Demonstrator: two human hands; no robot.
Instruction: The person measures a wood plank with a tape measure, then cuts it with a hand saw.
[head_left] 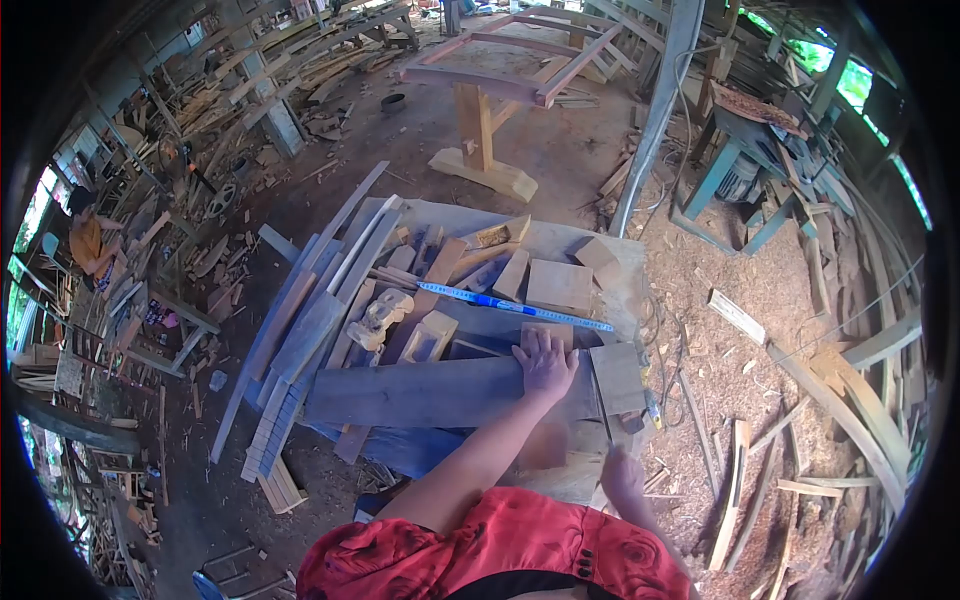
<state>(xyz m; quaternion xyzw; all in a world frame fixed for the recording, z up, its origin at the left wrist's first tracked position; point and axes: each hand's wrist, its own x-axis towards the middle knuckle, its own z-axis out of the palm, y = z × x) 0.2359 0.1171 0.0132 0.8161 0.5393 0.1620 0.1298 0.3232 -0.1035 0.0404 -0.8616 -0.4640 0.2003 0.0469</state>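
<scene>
A wide dark wooden board [430, 388] lies across the near side of the workbench. My left hand [547, 366] presses flat on its right part, fingers spread, over a small reddish-brown wood block [546, 334]. My right hand [622, 477] is closed at the near edge of the bench. From it a thin blade, seen edge-on and looking like a handsaw [604, 408], runs away from me along a line across the board. The board's end section [618, 378] lies just right of that line. The handle is hidden in my fist.
A blue-and-white tape or ruler [450, 292] and a blue marker [505, 305] lie across wood offcuts. Stacked strips [330, 300] line the bench's left side. Beyond are a wooden frame [480, 80], a metal post [660, 120] and a machine stand [735, 180]. A person [92, 240] sits far left.
</scene>
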